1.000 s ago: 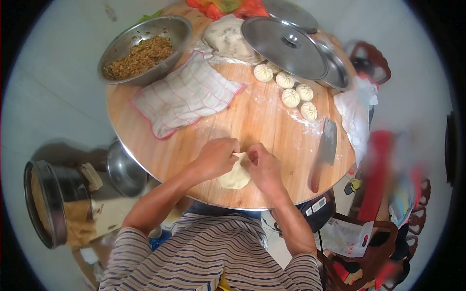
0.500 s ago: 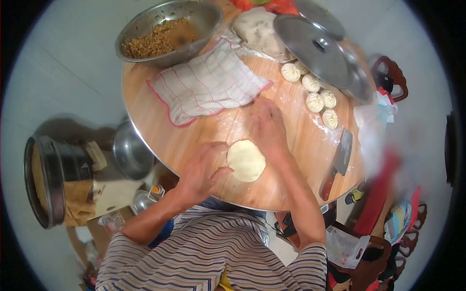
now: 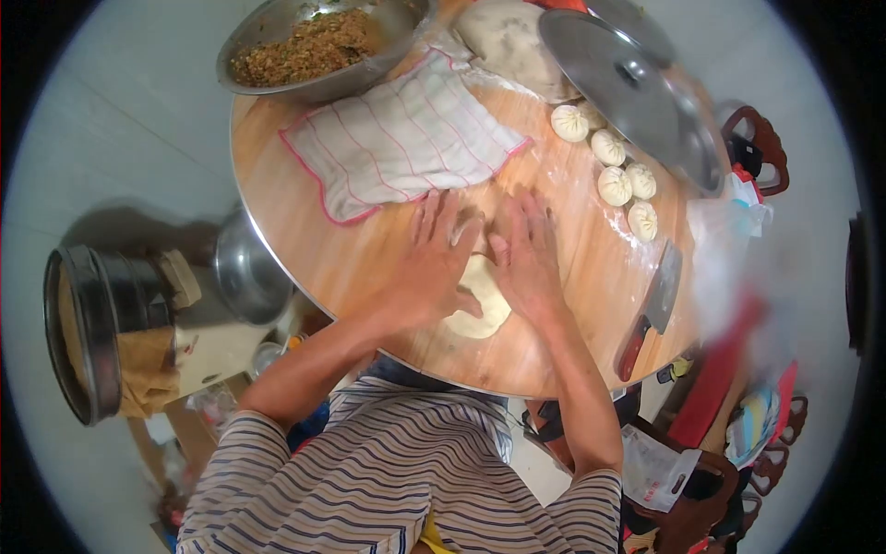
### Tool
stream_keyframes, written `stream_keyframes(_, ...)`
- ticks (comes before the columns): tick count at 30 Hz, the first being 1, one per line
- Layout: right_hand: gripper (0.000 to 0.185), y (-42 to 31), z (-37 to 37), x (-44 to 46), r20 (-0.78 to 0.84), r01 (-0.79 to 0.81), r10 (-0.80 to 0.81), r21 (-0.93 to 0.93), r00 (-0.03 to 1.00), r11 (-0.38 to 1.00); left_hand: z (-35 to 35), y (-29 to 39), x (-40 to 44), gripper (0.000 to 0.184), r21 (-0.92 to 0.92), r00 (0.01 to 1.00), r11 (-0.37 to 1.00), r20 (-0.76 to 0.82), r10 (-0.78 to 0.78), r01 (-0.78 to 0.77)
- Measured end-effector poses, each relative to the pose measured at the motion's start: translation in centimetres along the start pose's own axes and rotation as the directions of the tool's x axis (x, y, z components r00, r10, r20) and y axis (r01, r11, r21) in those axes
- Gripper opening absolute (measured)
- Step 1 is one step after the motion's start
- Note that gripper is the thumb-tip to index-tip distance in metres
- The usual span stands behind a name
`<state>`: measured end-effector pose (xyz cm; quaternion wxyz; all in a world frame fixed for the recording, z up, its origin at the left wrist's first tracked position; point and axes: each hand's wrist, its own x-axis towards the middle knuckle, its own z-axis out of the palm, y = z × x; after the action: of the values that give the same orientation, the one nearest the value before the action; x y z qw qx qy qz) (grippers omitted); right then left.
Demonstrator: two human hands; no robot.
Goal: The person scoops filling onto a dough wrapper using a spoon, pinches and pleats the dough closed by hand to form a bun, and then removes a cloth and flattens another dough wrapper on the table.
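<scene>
A flat round dough wrapper lies on the wooden table near its front edge, partly covered by my left hand. My left hand reaches over the wrapper's left side with its fingers stretched forward and its thumb touching the dough. Beside the wrapper's upper right edge, my right hand lies low over the table, fingers extended forward. Between the two hands is a pale floury patch; whether anything lies under the palms is hidden. A white cloth with pink lines is spread just beyond my fingertips.
Several pleated buns sit at the right, by a metal lid. A cleaver lies at the right edge. A metal bowl of filling stands at the far left, and a large covered lump of dough at the back.
My left hand has moved forward and right, over the wrapper's left part. My right hand has come back slightly towards the wrapper. The view has shifted a little.
</scene>
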<state>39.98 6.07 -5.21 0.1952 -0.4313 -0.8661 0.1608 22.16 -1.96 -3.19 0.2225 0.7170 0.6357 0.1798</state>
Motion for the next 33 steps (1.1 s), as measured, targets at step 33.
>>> stream_keyframes(33, 0.069, -2.3, 0.5, 5.7, -0.206, -0.008, 0.013, 0.025, 0.979, 1.000, 2.2, -0.9, -8.4, 0.071, 0.088, 0.896, 0.900, -0.094, 0.435, -0.428)
